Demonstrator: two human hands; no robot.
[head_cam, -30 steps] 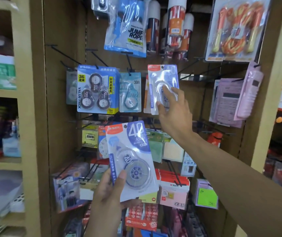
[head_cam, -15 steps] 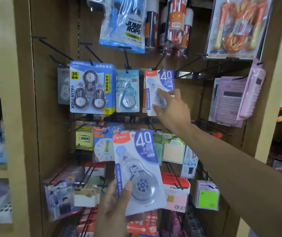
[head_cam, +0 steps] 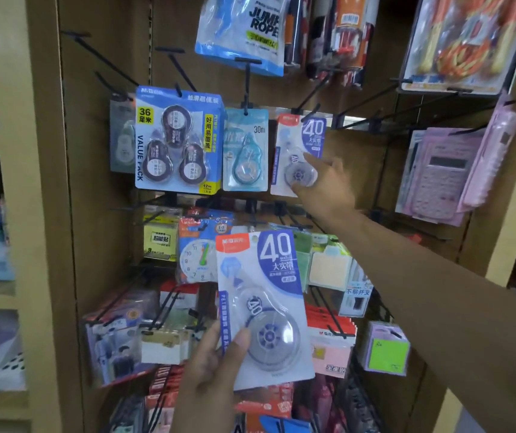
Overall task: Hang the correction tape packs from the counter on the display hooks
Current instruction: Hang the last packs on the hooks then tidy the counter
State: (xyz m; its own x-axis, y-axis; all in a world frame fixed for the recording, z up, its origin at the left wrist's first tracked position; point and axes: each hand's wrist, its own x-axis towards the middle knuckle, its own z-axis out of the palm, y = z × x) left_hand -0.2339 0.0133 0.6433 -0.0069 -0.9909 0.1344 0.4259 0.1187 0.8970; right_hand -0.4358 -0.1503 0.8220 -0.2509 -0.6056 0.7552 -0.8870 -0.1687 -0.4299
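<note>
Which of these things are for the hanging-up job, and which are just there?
For the job:
- "40" correction tape pack, gripped by the left hand
- second "40" pack on its display hook, right hand touching it

Just there:
- blue value pack of three tapes
- teal 30m tape pack
- jump rope bag
- pink calculator
- toy clock pack
</note>
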